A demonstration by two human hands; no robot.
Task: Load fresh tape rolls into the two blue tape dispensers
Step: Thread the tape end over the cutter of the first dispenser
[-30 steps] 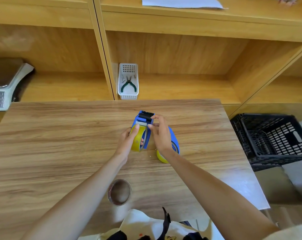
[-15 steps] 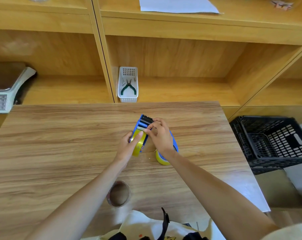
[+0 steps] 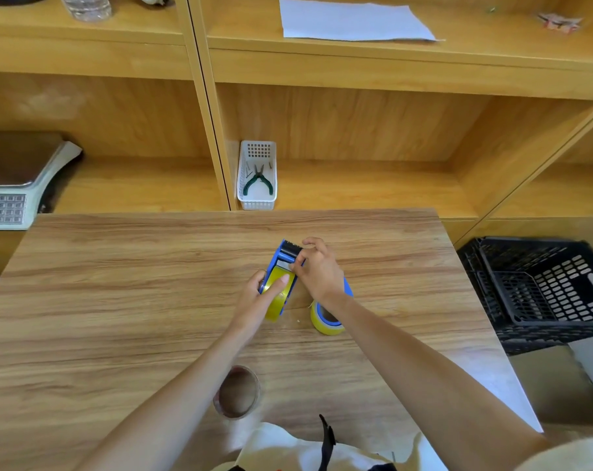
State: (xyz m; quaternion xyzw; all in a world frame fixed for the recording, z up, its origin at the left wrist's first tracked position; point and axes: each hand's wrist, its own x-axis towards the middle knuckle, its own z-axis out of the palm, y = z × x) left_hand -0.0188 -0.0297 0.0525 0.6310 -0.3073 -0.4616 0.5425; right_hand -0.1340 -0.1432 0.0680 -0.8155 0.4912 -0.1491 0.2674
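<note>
A blue tape dispenser point(image 3: 281, 263) lies at the middle of the wooden table point(image 3: 118, 300), a yellow tape roll point(image 3: 279, 297) seated in it. My left hand point(image 3: 261, 297) holds the dispenser by that roll, thumb on the tape. My right hand point(image 3: 317, 266) pinches the tape end near the black roller at the dispenser's far tip. A second blue dispenser point(image 3: 329, 316) with a yellow roll lies just right of it, partly hidden under my right wrist.
An empty brown tape core point(image 3: 237, 392) stands near the table's front edge. A white basket with pliers point(image 3: 257, 178) sits on the shelf behind. A scale point(image 3: 13, 192) is at far left, a black crate point(image 3: 543, 290) at right on the floor.
My right hand's fingers have shifted up toward the black roller end of the dispenser. My left hand keeps its hold on the roll; the camera view has tilted slightly.
</note>
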